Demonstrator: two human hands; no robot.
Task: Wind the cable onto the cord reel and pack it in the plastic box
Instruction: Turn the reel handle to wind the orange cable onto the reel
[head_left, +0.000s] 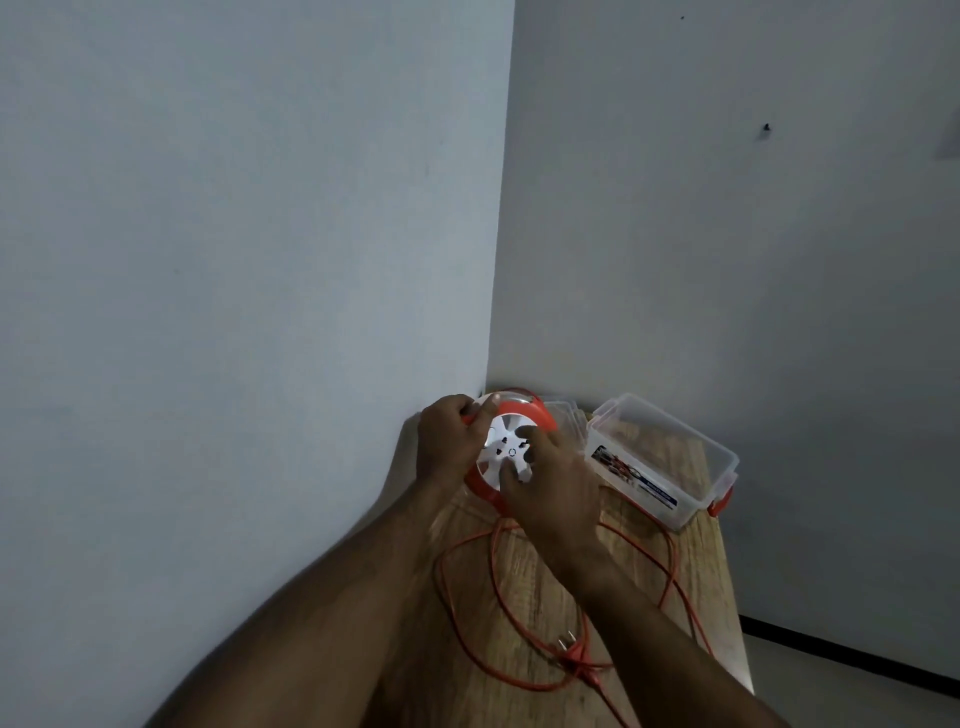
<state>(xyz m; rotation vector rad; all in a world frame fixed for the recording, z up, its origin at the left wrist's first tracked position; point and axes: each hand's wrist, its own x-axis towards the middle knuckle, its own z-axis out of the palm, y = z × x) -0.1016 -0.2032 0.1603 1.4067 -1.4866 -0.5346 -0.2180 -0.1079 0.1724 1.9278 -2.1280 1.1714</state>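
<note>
An orange cord reel (506, 415) with a white spoked face stands tilted on the wooden table (670, 551), close to the wall corner. My left hand (449, 439) grips its left rim. My right hand (550, 480) rests on the white face, fingers on the spokes. The orange cable (470, 639) lies in loose loops on the table below the reel, its plug (569, 647) near the front. A clear plastic box (662, 460) with orange latches stands open to the right of the reel.
A clear lid (563, 415) lies behind the reel, next to the box. Walls close in the table on the left and at the back. The table's right edge drops to the floor, where a dark skirting strip (852, 652) runs.
</note>
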